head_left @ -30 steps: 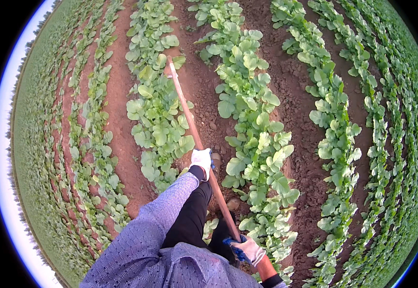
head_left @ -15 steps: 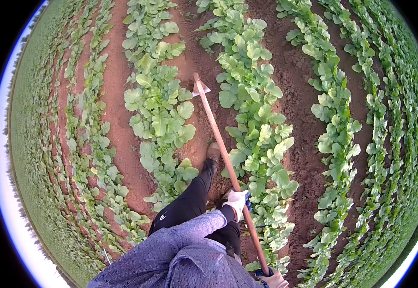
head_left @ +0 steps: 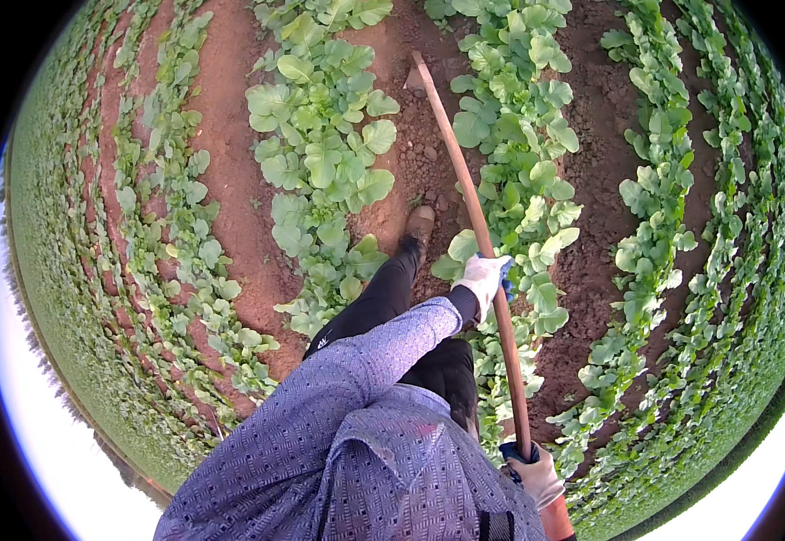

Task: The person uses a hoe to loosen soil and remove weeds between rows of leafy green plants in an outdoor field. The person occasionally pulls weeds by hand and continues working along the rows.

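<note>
A long hoe with a reddish-brown wooden shaft (head_left: pixel 478 221) lies slantwise over the planting, its flat greyish metal blade (head_left: pixel 415 79) at the far end, above a bare strip of reddish-brown, cloddy soil (head_left: pixel 415 144). Blade contact with the soil cannot be confirmed.

The left hand (head_left: pixel 484 278), in a white glove with blue-coated fingers, wraps the shaft partway along; its fingertips are partly hidden. The right hand (head_left: pixel 533 473), similarly gloved, is curled round the butt end, leaving no visible gap.

Judgement: sound handling calls for a firm two-handed hold, the blade low and level, and a straight draw along the strip with short, controlled strokes.

Obstructions: broad-leaved green crop rows flank the strip, the left row (head_left: pixel 325 158) and the right row (head_left: pixel 523 117), the latter's leaves crowding beneath the shaft. A brown shoe (head_left: pixel 420 222) stands on the strip, nearer the body than the blade; a careless pull could strike it.
</note>
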A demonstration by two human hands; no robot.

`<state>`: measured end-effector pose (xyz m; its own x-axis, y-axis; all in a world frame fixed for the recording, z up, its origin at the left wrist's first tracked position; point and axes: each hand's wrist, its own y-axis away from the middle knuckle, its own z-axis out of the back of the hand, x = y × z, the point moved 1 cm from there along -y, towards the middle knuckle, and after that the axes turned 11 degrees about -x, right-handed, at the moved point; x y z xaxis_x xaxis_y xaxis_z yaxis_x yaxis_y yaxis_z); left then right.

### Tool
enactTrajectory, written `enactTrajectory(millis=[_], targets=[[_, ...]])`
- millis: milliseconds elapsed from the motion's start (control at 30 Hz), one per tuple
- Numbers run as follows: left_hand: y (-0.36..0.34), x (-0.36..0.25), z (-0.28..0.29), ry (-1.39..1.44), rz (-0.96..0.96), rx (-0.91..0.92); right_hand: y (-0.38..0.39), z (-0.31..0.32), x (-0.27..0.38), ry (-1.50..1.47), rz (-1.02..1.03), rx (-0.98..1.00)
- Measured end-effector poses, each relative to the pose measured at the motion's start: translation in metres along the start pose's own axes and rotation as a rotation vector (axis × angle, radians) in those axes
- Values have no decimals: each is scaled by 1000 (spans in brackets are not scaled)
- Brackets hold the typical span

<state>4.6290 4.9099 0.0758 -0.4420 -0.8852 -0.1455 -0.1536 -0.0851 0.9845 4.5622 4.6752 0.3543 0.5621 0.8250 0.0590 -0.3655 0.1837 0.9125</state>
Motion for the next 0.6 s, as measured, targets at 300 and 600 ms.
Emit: enactTrajectory(millis=[300, 600], targets=[[-20, -101, -18, 85, 24, -51, 50, 30, 108, 231, 181, -84], [-65, -219, -25, 195, -29, 121, -25, 27, 181, 431, 268, -38]])
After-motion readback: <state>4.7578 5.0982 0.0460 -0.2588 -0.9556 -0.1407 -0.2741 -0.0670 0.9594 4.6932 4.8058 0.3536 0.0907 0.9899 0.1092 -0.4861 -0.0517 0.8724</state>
